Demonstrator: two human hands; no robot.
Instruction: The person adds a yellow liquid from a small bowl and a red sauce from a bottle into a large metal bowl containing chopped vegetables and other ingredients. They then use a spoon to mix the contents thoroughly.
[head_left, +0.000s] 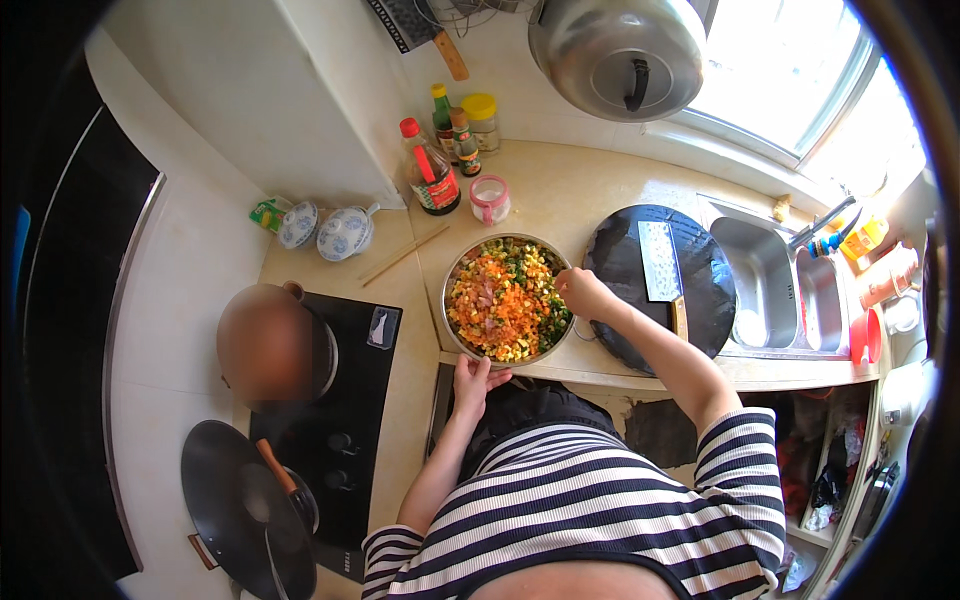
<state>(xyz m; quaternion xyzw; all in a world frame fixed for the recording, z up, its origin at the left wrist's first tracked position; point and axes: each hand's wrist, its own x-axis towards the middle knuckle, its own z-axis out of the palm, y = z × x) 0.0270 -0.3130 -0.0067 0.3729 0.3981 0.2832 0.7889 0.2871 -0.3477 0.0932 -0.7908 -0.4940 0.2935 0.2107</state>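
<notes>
A round metal bowl (447, 322) stands near the front edge of the counter. It is filled with diced vegetables (510, 300) in orange, yellow and green, with some pinkish pieces in the middle. My left hand (474, 382) holds the bowl's near rim, thumb at the edge and fingers spread below. Over the right side of the bowl, my right hand (585, 295) has its fingers curled at the rim; whether it grips a utensil is hidden. Beside it, a cleaver (660, 262) lies on a round dark chopping board (615, 247).
A double sink (757, 277) lies to the right. Behind the bowl stand a pink-lidded jar (490, 201) and a red-capped sauce bottle (431, 176). Chopsticks (405, 255) and lidded porcelain pots (345, 234) are at left. A wok (240, 495) rests by the black cooktop (352, 390).
</notes>
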